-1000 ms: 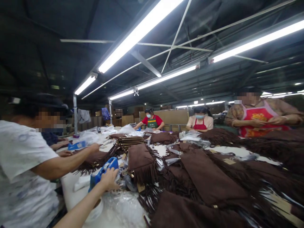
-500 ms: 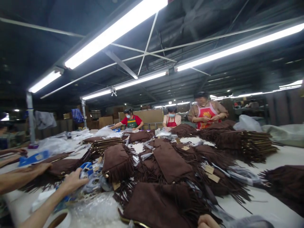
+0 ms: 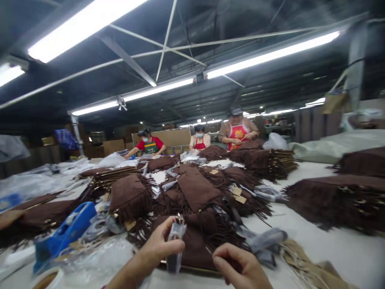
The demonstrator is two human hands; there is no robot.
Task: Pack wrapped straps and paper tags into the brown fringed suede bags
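Observation:
In my left hand [image 3: 161, 241] is a folded strap in clear plastic [image 3: 177, 230], pinched between thumb and fingers, with a metal clasp at its top. The strap stands upright over a dark brown fringed bag [image 3: 197, 251]. My right hand [image 3: 240, 265] is curled beside the bag's right front corner, thumb and index finger pressed together. A thin pale line shows near its fingertips; what it holds, if anything, I cannot make out. Right of the bag lie more plastic-wrapped straps [image 3: 266, 243]. Several brown fringed bags [image 3: 197, 186] are heaped beyond.
A blue tape dispenser [image 3: 64, 235] and crumpled clear plastic [image 3: 99, 257] are on my left, with a cup [image 3: 57, 279] at the front edge. Stringed tan tags [image 3: 313, 265] and a bag stack [image 3: 337, 202] are on the right. A co-worker's hand [image 3: 10, 218] shows at far left.
My left hand has moved from the plastic-wrapped straps by the tape dispenser to the front middle and now holds a strap. My right hand shows more fully. The view has turned right.

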